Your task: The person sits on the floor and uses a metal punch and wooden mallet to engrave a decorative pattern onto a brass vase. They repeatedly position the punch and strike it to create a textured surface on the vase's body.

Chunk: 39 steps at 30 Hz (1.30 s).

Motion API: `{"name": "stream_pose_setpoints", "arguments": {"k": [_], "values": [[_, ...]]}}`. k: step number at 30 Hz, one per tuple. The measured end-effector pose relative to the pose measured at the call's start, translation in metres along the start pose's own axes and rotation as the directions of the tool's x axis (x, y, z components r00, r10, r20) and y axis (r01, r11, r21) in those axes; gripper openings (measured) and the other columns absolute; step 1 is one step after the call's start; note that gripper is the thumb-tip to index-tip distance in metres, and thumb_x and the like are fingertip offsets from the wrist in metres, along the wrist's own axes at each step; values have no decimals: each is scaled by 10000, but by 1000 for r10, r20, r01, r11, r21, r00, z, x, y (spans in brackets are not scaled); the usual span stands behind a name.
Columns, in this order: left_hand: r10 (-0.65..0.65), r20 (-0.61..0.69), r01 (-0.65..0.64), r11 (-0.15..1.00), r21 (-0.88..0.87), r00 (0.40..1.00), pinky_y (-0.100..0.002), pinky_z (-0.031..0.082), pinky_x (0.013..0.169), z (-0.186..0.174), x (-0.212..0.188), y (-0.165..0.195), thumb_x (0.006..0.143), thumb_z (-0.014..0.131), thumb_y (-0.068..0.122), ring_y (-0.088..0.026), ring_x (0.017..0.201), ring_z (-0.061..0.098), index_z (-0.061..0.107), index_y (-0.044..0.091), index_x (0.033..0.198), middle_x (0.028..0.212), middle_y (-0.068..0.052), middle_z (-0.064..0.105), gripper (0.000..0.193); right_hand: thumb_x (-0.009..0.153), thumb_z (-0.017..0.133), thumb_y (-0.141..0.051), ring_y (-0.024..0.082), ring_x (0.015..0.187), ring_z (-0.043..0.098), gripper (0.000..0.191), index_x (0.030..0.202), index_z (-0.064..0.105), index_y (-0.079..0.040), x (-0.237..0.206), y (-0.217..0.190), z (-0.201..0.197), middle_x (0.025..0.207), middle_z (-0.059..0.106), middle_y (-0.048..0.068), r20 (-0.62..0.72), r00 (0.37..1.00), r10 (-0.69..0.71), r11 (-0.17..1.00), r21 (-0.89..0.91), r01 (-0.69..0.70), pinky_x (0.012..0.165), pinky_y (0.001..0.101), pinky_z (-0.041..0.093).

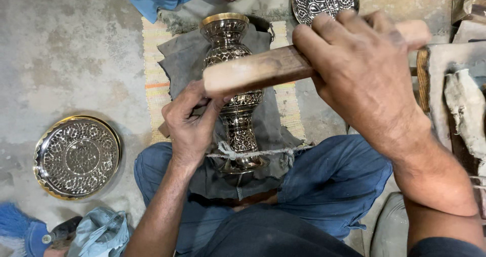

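The right hand (367,72) is gripping a wooden mallet (258,71), fingers wrapped tight around its handle, above an engraved brass vase (234,92) that is lying on a grey cloth (185,59) between the person's knees. The left hand (191,120) is pinching a small tool, mostly hidden, against the vase's left side. An engraved plate (77,157) is lying on the floor at the left.

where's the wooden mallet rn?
Head view, upper centre: the wooden mallet is gripped in the right hand, lying crosswise over the engraved brass vase, just above the left hand.
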<state>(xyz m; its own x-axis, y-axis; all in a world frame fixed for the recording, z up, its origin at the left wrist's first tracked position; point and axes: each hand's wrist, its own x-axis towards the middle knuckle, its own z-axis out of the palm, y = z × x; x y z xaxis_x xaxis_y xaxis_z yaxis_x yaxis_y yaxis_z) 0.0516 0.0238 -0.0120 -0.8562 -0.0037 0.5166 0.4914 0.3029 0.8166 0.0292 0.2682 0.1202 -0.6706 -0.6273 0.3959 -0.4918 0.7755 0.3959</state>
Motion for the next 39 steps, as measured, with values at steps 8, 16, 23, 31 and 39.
{"name": "stream_pose_setpoints", "arguments": {"k": [8,16,23,31,39], "values": [[-85,56,94,979,-183,995,-268,627,839,-3,0,-24,936,772,-36,-140,911,751,715,21,1209,1056,-97,766,285,872,803,-104,208,813,667,296,1099,616,-70,-3,-6,-4,910,681,60,-46,999,4,998,59,-1,736,383,521],[97,169,-83,993,-85,981,-313,666,894,-13,0,-28,953,772,4,-201,1026,764,698,41,1278,1189,-121,754,336,1002,734,23,196,867,658,206,1144,588,-5,-15,-2,15,972,652,96,-123,982,145,880,470,-71,733,335,545],[118,218,-128,991,32,969,-312,580,755,-17,11,-15,907,839,26,-173,885,736,719,28,1208,1017,-97,747,324,915,729,-33,215,900,674,312,1167,551,10,-21,-3,12,1012,650,114,-79,987,143,838,540,-78,751,341,577],[130,239,-141,989,34,962,-309,605,795,-19,13,-12,906,815,16,-186,942,752,705,42,1227,1083,-98,753,340,986,751,-18,182,886,665,242,1172,596,-19,-21,-5,17,976,656,90,-23,986,165,841,526,-128,771,335,564],[158,280,-152,987,-41,947,-293,613,812,-20,10,-18,927,786,9,-171,955,760,719,52,1228,1082,-81,774,311,941,708,-8,187,873,679,236,1109,543,4,-28,-9,20,948,654,123,32,958,285,614,761,-208,695,345,576]]}}
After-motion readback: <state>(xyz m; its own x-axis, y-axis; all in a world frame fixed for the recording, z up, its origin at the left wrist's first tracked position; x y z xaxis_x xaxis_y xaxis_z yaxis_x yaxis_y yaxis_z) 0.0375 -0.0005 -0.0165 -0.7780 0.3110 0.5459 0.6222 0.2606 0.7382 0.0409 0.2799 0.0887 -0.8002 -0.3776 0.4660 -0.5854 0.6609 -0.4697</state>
